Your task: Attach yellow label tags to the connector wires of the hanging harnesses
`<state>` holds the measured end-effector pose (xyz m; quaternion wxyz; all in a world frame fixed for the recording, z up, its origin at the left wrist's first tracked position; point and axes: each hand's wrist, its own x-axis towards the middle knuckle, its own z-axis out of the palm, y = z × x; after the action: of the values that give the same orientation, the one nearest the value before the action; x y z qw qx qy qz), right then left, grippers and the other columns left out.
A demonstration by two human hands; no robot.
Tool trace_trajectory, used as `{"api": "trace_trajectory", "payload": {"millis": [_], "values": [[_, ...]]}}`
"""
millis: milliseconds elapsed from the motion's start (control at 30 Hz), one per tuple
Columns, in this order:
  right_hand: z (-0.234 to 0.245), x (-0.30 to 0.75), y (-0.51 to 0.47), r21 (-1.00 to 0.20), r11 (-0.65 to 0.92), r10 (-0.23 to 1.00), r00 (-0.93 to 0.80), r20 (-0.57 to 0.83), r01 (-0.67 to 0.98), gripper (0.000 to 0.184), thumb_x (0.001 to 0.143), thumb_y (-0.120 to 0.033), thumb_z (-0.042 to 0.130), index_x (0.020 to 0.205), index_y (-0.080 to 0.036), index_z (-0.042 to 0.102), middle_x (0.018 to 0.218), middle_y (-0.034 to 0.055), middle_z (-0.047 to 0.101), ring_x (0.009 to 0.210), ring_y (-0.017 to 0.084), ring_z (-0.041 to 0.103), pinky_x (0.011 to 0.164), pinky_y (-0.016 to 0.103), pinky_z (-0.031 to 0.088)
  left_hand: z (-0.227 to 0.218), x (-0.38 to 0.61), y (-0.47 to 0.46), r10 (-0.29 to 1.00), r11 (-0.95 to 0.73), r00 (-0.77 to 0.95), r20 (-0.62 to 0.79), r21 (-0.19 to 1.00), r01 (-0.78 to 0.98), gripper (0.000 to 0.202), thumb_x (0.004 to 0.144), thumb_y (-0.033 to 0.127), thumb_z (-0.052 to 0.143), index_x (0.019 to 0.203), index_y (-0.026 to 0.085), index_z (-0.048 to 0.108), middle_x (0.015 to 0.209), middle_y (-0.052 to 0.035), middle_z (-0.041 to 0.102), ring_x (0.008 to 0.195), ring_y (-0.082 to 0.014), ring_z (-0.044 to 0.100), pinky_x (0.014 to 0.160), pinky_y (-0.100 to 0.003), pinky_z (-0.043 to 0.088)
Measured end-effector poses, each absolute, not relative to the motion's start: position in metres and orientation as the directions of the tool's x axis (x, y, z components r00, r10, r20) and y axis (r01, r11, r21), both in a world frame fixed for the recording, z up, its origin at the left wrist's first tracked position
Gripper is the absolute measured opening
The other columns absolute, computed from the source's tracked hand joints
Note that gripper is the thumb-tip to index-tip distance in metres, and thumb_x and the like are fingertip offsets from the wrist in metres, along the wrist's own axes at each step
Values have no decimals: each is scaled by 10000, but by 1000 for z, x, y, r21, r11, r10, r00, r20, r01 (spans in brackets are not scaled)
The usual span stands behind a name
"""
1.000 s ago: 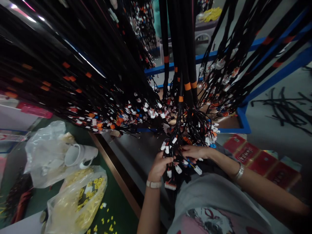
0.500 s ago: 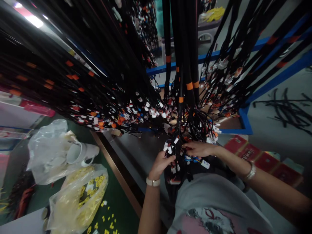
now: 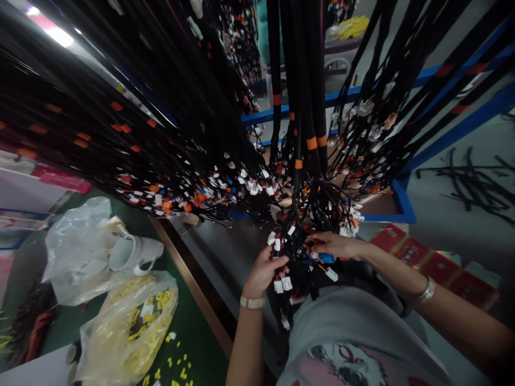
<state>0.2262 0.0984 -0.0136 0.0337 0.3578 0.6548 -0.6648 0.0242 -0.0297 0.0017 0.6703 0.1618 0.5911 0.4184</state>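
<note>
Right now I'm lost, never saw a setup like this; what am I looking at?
There's no machine: just someone's left hand and right hand, both bare. The picture comes from a camera worn on the head, looking forward and down. The left hand holds dark wires ending in white connectors. The right hand is among wires near a blue connector; its grip is unclear. Black cables with orange bands hang in front. On the green table to the left are a white mug and a clear bag with small yellow pieces.

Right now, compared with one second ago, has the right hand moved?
Yes: the right hand has shifted slightly rightward, closer to the blue frame corner.
</note>
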Motion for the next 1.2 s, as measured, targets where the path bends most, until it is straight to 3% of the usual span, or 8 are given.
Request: {"api": "trace_trajectory", "payload": {"millis": [100,200,333,533,733,967,1200], "values": [[-10,230,91,-749,-478,378,-662,-647,459,367,732,-352,635,1062,-196,605,854,42,655,711,147,598,539,213,499,3,29,-28,706,556,-67,-705,610,-565,452,594,201,766,987,156,547,708,9,598,497,-72,564,368,-129,405],[-2,232,84,-616,-723,301,-661,-687,312,413,729,-327,666,1103,-179,569,756,25,645,587,107,592,501,209,518,1,34,-26,631,480,-64,-773,453,-751,353,608,103,742,923,137,586,710,-7,605,572,-81,598,473,-138,500],[7,228,75,-537,-824,308,-653,-692,181,391,754,-256,658,1121,-170,553,719,34,663,601,123,635,561,238,554,-2,38,-24,571,389,-64,-819,339,-857,190,672,51,679,840,106,609,674,-17,594,574,-72,599,504,-118,516],[15,222,64,-480,-875,305,-693,-653,67,323,828,-277,580,1130,-180,522,756,60,698,694,167,682,660,295,553,-6,41,-22,533,339,-82,-842,302,-891,61,738,59,622,791,86,611,663,-21,602,549,-52,593,502,-88,503],[10,223,58,-406,-912,230,-753,-617,54,275,838,-341,560,1054,-172,532,841,85,713,810,208,689,737,317,522,-9,48,-22,555,373,-99,-826,354,-858,74,696,71,656,741,92,601,627,-13,603,488,-46,564,473,-102,478],[5,222,55,-444,-896,277,-794,-542,-9,206,824,-273,587,1003,-174,571,911,53,695,832,184,682,844,338,486,-16,56,-28,662,409,-172,-730,543,-734,355,620,179,745,940,140,597,703,-3,631,550,-98,588,468,-176,468],[8,225,62,-426,-899,160,-825,-541,104,311,855,-375,524,1105,-189,524,908,89,692,856,229,675,667,322,509,-11,55,-29,698,456,-164,-697,610,-648,460,601,249,761,1011,149,579,829,-36,647,642,-137,615,559,-254,513]]}}
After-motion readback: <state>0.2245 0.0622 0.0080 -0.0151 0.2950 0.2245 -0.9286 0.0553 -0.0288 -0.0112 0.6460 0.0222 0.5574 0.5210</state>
